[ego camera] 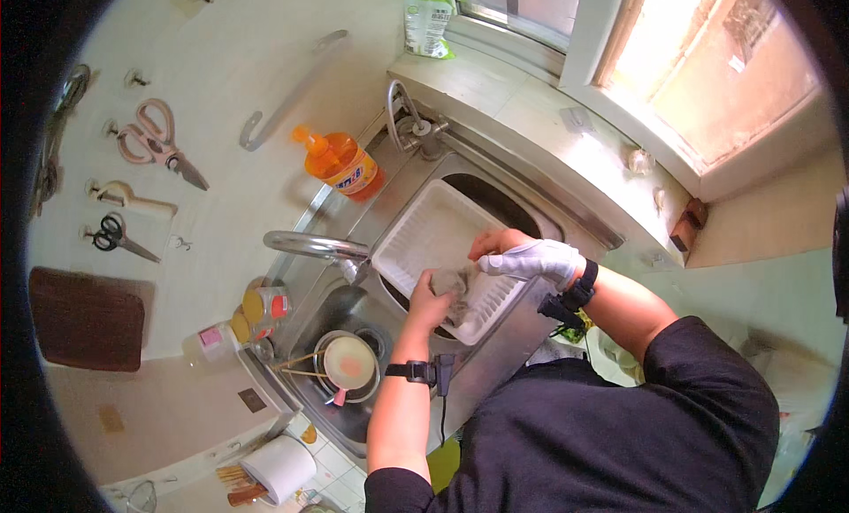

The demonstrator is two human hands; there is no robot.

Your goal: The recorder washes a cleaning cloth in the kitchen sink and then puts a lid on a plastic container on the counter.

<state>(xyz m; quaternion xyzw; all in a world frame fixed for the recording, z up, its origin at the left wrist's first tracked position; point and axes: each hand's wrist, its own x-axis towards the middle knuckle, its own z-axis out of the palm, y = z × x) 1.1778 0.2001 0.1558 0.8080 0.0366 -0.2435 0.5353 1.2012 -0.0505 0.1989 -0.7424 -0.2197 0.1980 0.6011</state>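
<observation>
My left hand point(428, 302) grips a soft-looking, grey-brown clump point(450, 285) over a white ribbed plastic basin point(424, 228). What the clump is made of is too blurred to tell. At the clump's upper right is my right hand point(514, 251), partly covered by a white glove or wrap point(540, 259) that leaves some fingers bare. Its fingertips meet the clump's edge, but whether they pinch it cannot be made out. The basin rests tilted across one bowl of a stainless steel double sink point(487, 334).
A chrome faucet point(318, 244) reaches over the sink from the left; a thinner tap point(398, 115) stands behind. An orange pump bottle point(345, 168) is on the sink's rim. The other bowl holds a pan point(348, 364) and chopsticks point(298, 367). Scissors point(123, 236) hang on the wall.
</observation>
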